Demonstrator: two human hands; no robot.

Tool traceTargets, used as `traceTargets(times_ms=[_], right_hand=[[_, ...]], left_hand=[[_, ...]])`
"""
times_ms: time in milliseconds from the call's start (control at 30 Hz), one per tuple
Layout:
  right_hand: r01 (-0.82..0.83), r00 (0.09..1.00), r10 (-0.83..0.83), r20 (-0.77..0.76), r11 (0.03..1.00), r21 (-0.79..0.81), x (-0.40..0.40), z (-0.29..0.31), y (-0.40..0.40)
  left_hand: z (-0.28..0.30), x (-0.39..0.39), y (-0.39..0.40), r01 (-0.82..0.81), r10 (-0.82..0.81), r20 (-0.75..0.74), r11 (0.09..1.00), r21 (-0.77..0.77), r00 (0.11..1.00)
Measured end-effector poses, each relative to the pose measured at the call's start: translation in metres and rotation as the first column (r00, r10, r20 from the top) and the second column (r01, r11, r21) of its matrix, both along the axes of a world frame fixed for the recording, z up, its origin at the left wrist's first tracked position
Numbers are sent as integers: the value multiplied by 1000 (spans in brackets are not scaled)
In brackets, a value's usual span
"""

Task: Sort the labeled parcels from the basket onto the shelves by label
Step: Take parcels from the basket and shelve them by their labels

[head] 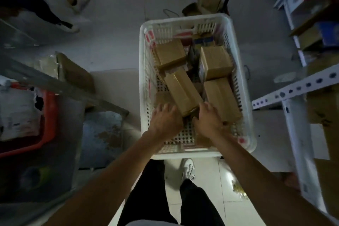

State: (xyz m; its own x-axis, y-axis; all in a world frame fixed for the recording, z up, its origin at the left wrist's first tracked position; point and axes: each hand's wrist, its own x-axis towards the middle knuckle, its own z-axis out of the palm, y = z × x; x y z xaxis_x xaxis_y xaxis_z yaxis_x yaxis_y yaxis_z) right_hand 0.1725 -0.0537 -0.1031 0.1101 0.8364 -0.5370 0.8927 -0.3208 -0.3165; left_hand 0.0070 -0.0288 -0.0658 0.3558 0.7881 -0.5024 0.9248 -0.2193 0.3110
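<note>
Both hands (pixel 166 118) (pixel 209 118) flank oblong cardboard parcel (pixel 182 91) in slotted plastic basket (pixel 242 82).

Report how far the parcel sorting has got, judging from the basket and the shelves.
Done: boxes already sit on the shelves at right, though whether they came from this basket cannot be told. In hand: both the left hand and right hand reach into the white basket at the near end of a long tilted brown parcel; no firm grip shows yet. Left: several brown parcels remain inside.
</note>
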Motion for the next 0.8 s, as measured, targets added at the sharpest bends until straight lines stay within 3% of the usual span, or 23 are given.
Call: traceTargets(times_ms=[200,500,633,800], right_hand=[[41,999,-42,-28,999,-26,8,-62,54],[217,949,-196,-247,974,61,2,-83,24],[199,921,-211,-328,978,-69,5,-83,13],[160,961,-152,-229,987,17,13,-78,-1]], left_hand=[[-57,-11,53,-35,33,-12,993,-115,999],[-109,-4,76,-115,142,163,980,-162,976],[-132,13,68,-45,56,37,968,-246,998],[-149,44,45,-63,60,-33,991,-116,998]])
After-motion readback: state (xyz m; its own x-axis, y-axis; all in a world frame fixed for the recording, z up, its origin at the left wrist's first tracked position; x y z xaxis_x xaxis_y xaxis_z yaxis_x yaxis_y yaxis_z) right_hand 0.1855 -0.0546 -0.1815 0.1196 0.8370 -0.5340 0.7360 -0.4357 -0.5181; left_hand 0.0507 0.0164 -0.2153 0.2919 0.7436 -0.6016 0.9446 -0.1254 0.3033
